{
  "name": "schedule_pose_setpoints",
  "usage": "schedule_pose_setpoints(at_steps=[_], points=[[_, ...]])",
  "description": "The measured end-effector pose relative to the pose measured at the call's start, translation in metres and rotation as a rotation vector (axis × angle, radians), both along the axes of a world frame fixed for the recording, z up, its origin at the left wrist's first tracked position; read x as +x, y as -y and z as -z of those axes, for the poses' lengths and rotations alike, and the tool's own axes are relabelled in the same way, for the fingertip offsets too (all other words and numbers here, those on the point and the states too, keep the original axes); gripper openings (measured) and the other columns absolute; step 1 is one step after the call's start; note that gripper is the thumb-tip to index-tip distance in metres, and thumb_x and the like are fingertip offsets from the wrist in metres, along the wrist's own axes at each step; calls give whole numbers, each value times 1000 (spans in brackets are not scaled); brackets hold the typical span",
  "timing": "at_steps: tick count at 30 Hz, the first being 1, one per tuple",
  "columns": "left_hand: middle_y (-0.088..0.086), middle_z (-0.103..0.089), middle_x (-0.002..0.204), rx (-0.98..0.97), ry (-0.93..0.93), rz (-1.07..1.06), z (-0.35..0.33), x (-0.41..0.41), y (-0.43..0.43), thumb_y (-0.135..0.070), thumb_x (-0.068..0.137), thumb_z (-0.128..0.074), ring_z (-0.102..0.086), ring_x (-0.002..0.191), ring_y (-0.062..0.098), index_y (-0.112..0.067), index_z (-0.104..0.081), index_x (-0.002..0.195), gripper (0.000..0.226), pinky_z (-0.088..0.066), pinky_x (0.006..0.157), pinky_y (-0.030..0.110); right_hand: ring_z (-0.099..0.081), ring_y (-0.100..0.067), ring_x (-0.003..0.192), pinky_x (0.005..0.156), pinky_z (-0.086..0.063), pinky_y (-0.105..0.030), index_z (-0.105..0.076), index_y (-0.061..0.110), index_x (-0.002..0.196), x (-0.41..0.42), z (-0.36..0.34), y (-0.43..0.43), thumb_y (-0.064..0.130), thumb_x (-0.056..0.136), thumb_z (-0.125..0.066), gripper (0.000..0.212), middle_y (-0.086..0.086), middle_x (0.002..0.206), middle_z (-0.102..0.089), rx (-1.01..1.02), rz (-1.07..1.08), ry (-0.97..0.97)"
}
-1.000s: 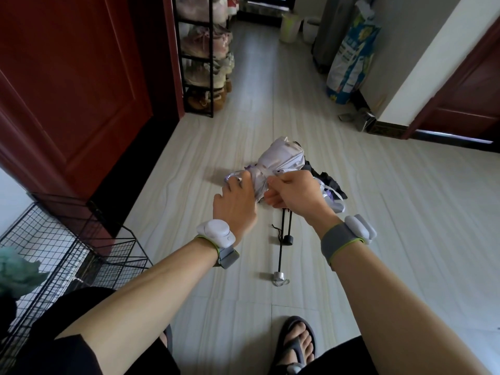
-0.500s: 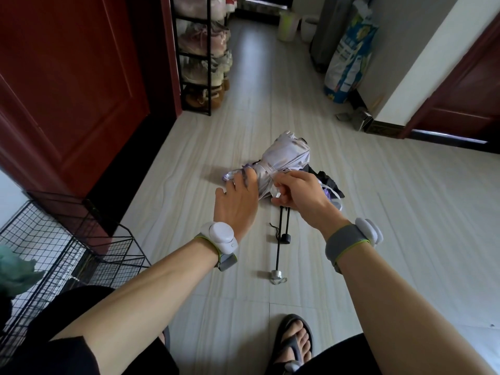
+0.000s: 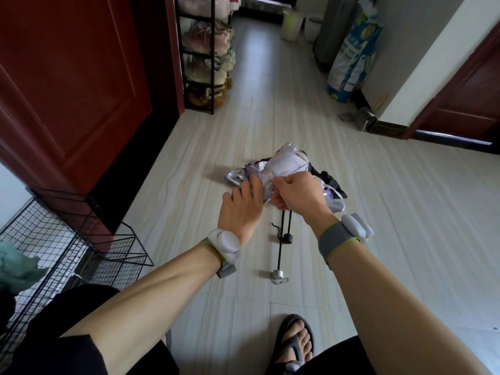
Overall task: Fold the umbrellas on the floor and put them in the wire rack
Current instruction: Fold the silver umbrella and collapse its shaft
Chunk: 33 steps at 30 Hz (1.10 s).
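A lavender folding umbrella (image 3: 286,163) lies on the pale floor, its canopy bunched into a bundle. My left hand (image 3: 240,204) presses on the near left of the canopy. My right hand (image 3: 297,193) is closed on the fabric beside it. A second, dark umbrella (image 3: 328,180) lies partly under the lavender one. Two thin black shafts (image 3: 281,239) stick out toward me, one ending in a black knob (image 3: 287,237), the other in a silver cap (image 3: 277,274). The black wire rack (image 3: 67,239) stands at the lower left with a teal bundle (image 3: 16,266) in it.
A dark red door (image 3: 67,85) fills the left wall. A black shoe shelf (image 3: 205,55) stands behind it. A blue-white sack (image 3: 351,58) leans on the right wall by a second red door (image 3: 465,98). My sandalled foot (image 3: 295,345) is at the bottom.
My right hand has closed tighter and pulled at the canopy fabric. My left hand slid forward onto the bundle. The view shifted slightly.
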<state>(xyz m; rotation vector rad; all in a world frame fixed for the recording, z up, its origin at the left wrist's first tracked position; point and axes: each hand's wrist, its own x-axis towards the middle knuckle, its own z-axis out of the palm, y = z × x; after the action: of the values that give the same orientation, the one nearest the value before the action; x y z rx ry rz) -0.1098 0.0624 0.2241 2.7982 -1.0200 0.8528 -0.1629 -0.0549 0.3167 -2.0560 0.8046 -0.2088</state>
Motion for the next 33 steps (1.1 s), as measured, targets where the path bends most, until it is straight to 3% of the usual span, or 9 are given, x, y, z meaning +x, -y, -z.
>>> schedule_pose_setpoints(at_steps=[4,8,10,14,17,20,24,29,33], points=[[6,-54,75,42,6,3,-8,-6,0,0,98,-18,-45,55,19,-4,-63,123,51,-31,52,32,-71,-31,77,82,-57,-41,-64,9,58,4,-4,1,28,99,-44,50,-6,65,-73,-317,-106,-137],[4,-51,74,63,-55,1,-13,-6,-1,2,97,-22,-44,54,19,-8,-63,120,48,-32,51,31,-56,-32,80,70,-37,-35,-52,10,76,2,-2,2,28,103,-35,37,-11,81,-61,-649,-266,-237],[6,-55,79,76,-87,40,-14,0,-3,-1,95,-30,-50,56,20,-8,-57,126,42,-37,50,31,-59,-32,80,68,-43,-37,-55,11,88,0,3,10,29,102,-37,30,-12,89,-67,-522,-272,-196],[11,-62,100,-5,-409,-17,-23,12,-10,-14,82,-67,-64,76,26,-7,-40,136,60,-41,52,34,-71,-23,72,73,-58,-42,-63,16,100,-4,-3,20,23,101,-52,13,-7,96,-74,126,-13,170],[17,-49,127,-188,-677,40,-34,13,-9,-20,93,-60,-60,103,38,-7,-32,138,55,-43,66,41,-66,-20,74,75,-58,-43,-63,12,100,-10,-2,30,30,98,-64,18,-7,94,-68,327,120,234],[18,-48,133,-327,-801,96,-43,10,-7,-19,93,-56,-59,102,45,-9,-31,136,51,-45,70,42,-69,-20,88,78,-58,-38,-69,14,107,-5,7,27,50,88,-73,42,1,99,-69,400,40,132],[16,-49,137,-371,-881,143,-45,4,-3,-22,94,-57,-60,104,43,-11,-24,147,63,-51,78,45,-68,-16,79,76,-54,-37,-71,18,98,1,11,20,39,92,-75,22,7,85,-73,536,14,265],[16,-48,136,-355,-798,223,-42,-2,-5,-18,93,-56,-62,99,38,-8,-25,147,63,-49,69,40,-75,-25,87,78,-63,-41,-72,9,111,1,12,19,41,86,-81,42,-7,99,-79,566,30,274],[18,-51,130,-366,-761,242,-41,-4,-7,-18,93,-57,-63,91,36,-4,-26,145,62,-49,64,39,-77,-29,87,79,-63,-44,-76,10,95,4,13,19,38,78,-87,35,-8,92,-80,424,41,310]])
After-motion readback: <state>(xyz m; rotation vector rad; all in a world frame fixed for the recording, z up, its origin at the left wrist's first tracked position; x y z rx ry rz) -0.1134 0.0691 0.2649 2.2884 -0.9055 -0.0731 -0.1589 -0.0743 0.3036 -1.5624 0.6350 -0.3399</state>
